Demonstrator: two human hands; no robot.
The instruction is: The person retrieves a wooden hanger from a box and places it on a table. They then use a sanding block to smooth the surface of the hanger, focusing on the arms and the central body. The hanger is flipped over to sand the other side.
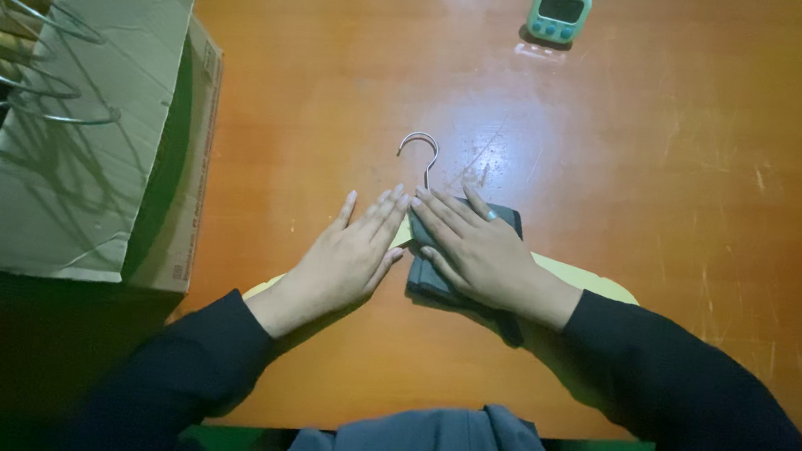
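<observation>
While both hands (pixel 409 247) press flat, orange table (pixel 677 187) gleams.

Bare hands, long black sleeves

Both the left hand (pixel 345 257) and right hand (pixel 475 248) are ungloved, without rings or a watch. Black sleeves reach each wrist; a dark grey-blue garment shows at bottom centre of the frame.

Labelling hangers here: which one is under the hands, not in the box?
The wooden hanger flat on the table, hook pointing away, dark cloth over it, both hands pressing. The other hangers lie stacked in the cardboard box at left.
</observation>
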